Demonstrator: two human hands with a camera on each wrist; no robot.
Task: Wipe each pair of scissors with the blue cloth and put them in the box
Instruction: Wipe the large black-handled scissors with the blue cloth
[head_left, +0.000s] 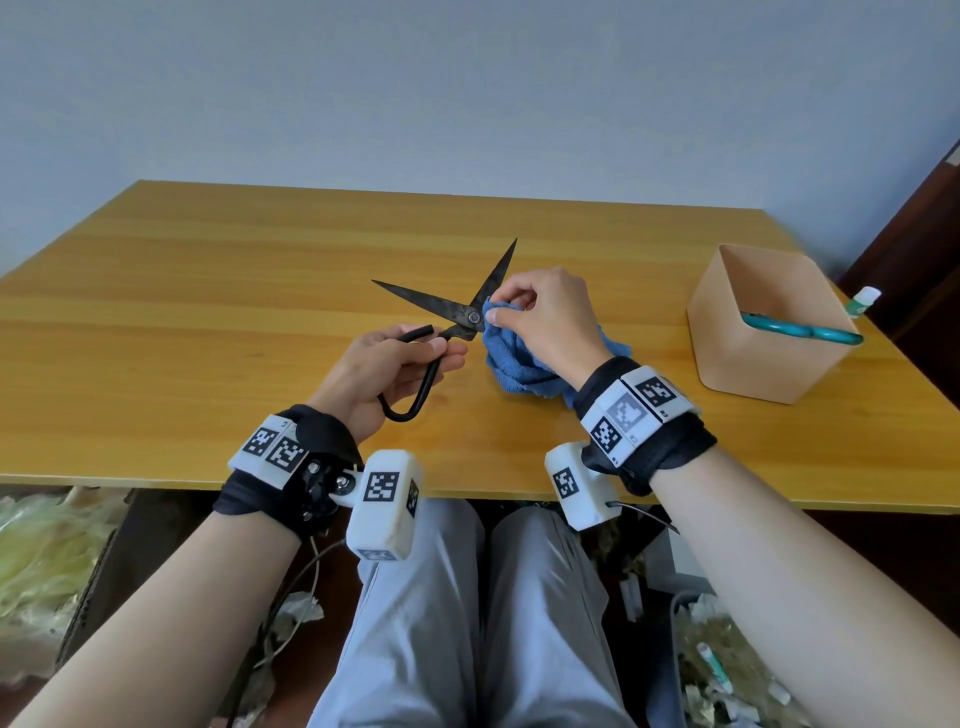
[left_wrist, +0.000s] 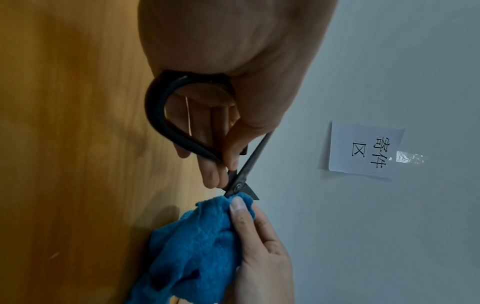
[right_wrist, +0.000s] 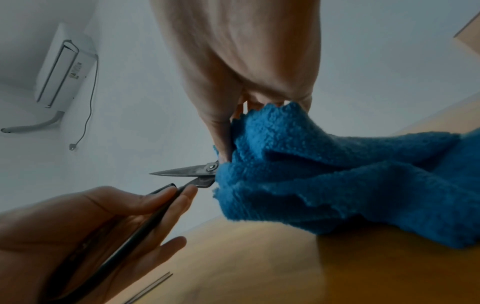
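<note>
Your left hand (head_left: 382, 371) grips the black scissors (head_left: 451, 317) by the handle loops, blades spread wide above the table (head_left: 208, 291). Your right hand (head_left: 550, 317) pinches the blue cloth (head_left: 511, 358) onto one blade, just beside the pivot. The box (head_left: 769, 325) stands to the right w/ teal scissors (head_left: 800, 330) inside.

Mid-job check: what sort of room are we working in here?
Probably a small office or parcel room, not a kitchen: a plain wooden table against a bare wall, a taped paper sign in Chinese characters, and a wall air conditioner.
</note>
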